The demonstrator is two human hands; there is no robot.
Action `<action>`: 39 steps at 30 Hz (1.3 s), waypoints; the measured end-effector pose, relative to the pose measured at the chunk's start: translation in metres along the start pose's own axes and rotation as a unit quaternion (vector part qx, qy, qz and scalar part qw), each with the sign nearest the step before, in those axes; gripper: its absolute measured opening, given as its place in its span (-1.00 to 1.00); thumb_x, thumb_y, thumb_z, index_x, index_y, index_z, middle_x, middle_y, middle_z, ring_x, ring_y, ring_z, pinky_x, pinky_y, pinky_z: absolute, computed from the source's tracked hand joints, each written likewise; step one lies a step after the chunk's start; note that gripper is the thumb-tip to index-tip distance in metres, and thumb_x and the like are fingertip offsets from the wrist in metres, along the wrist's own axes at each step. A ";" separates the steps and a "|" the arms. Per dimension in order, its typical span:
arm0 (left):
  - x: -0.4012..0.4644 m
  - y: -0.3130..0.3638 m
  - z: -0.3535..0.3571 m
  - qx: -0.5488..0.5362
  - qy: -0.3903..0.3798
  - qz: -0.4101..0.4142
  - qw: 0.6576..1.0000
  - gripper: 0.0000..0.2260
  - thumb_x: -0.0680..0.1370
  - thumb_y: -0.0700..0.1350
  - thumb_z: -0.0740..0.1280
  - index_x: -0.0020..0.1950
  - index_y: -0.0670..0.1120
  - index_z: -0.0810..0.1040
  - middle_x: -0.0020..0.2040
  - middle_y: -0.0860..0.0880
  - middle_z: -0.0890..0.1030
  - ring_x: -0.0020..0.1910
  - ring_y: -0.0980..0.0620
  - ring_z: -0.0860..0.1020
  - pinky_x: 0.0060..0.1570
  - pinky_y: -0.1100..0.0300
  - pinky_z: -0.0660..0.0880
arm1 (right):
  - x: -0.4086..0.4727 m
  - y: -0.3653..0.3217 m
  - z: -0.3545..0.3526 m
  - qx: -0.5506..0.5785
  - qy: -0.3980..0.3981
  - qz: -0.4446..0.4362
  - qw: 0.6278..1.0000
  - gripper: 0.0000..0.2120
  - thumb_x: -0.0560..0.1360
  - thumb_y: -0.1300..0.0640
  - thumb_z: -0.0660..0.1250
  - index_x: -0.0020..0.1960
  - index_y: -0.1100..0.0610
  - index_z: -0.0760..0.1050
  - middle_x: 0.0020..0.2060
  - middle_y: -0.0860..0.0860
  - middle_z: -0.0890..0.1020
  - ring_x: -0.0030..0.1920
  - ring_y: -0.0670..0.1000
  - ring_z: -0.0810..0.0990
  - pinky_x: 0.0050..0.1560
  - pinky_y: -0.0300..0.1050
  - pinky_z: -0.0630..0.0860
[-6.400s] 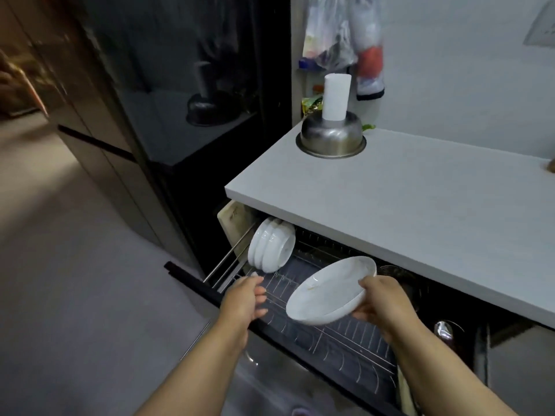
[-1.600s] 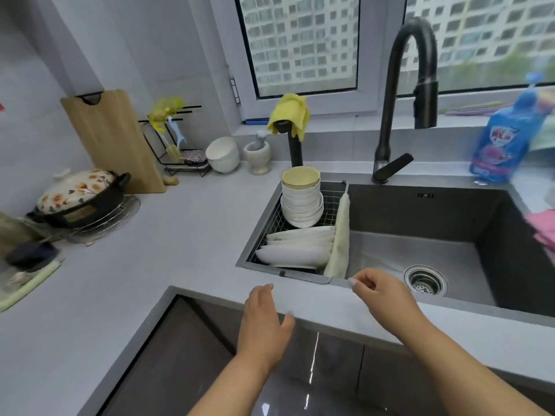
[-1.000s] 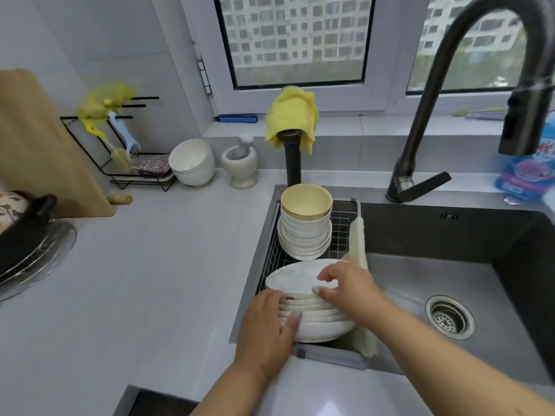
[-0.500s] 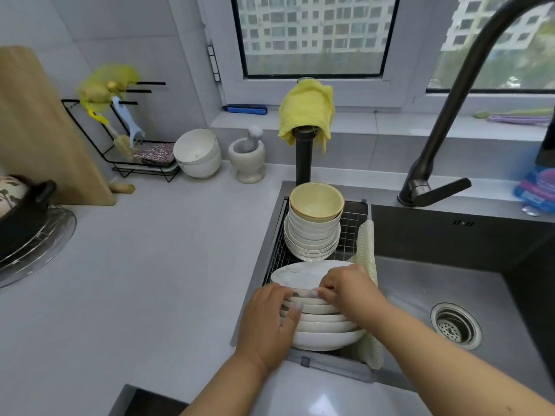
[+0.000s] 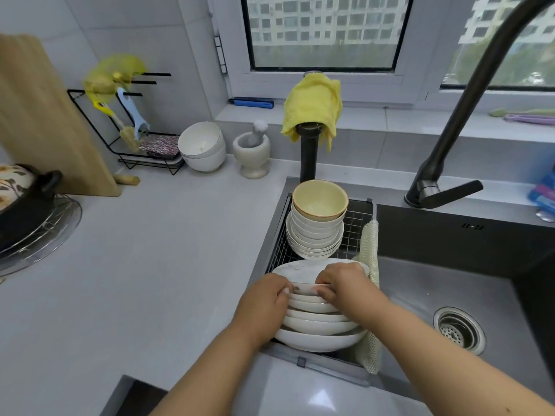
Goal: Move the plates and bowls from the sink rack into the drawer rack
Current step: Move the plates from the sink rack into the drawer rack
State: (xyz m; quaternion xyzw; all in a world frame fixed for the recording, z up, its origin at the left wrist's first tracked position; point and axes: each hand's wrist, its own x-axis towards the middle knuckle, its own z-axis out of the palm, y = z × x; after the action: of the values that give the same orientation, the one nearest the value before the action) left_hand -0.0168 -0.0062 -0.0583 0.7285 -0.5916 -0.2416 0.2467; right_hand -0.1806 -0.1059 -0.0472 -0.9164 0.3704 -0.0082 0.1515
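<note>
A stack of white plates [image 5: 318,328] lies at the near end of the wire sink rack [image 5: 279,247]. The top plate [image 5: 295,271] is pinched at its near rim by both hands: my left hand [image 5: 264,301] on the left side, my right hand [image 5: 342,283] with the thumb on top and fingers under the rim. Behind the plates stands a stack of white bowls [image 5: 315,238] with a yellow bowl [image 5: 319,201] on top. The drawer rack is out of view.
A mesh cloth [image 5: 369,265] hangs over the rack's right edge beside the sink basin [image 5: 435,295]. A black faucet [image 5: 468,100], a post with a yellow cloth [image 5: 312,109], a mortar [image 5: 252,154], white bowls [image 5: 202,147], a cutting board [image 5: 45,121] and a pot [image 5: 21,199] surround the grey counter [image 5: 150,250].
Earlier I held a plate over the drawer rack, then turned to the sink. Within the last second both hands came down on the plate stack and closed on the top plate's rim.
</note>
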 end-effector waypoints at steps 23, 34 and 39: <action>0.022 -0.017 -0.004 -0.124 -0.090 -0.025 0.988 -0.87 0.50 -0.16 0.40 -0.22 0.04 0.63 -0.14 0.11 0.60 -0.13 0.20 0.55 -0.02 0.29 0.47 | 0.018 -0.001 -0.028 0.014 0.075 0.019 0.997 -0.68 0.59 -0.08 0.17 -0.04 0.14 0.56 -0.10 0.01 0.59 -0.03 0.05 0.51 0.15 -0.05 0.29; 0.016 -0.024 0.001 -0.116 -0.093 -0.010 0.989 -0.90 0.51 -0.16 0.39 -0.20 -0.03 0.64 -0.14 0.11 0.61 -0.14 0.23 0.55 -0.04 0.30 0.49 | 0.014 -0.001 -0.036 0.050 0.122 0.004 0.991 -0.70 0.56 -0.05 0.25 -0.07 0.16 0.59 -0.15 0.04 0.63 -0.08 0.09 0.54 0.12 -0.03 0.35; 0.016 -0.024 -0.001 -0.107 -0.099 -0.003 0.989 -0.89 0.50 -0.16 0.40 -0.21 0.00 0.65 -0.14 0.11 0.61 -0.14 0.25 0.55 -0.07 0.39 0.45 | 0.010 -0.003 -0.043 0.075 0.148 -0.008 0.986 -0.75 0.53 0.00 0.31 -0.13 0.17 0.60 -0.21 0.05 0.63 -0.15 0.11 0.55 0.04 -0.01 0.40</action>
State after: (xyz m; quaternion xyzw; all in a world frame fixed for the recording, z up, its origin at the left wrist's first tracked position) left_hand 0.0043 -0.0171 -0.0737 0.6720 -0.5818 -0.3753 0.2629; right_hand -0.1768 -0.1226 -0.0066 -0.8940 0.3799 -0.1726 0.1631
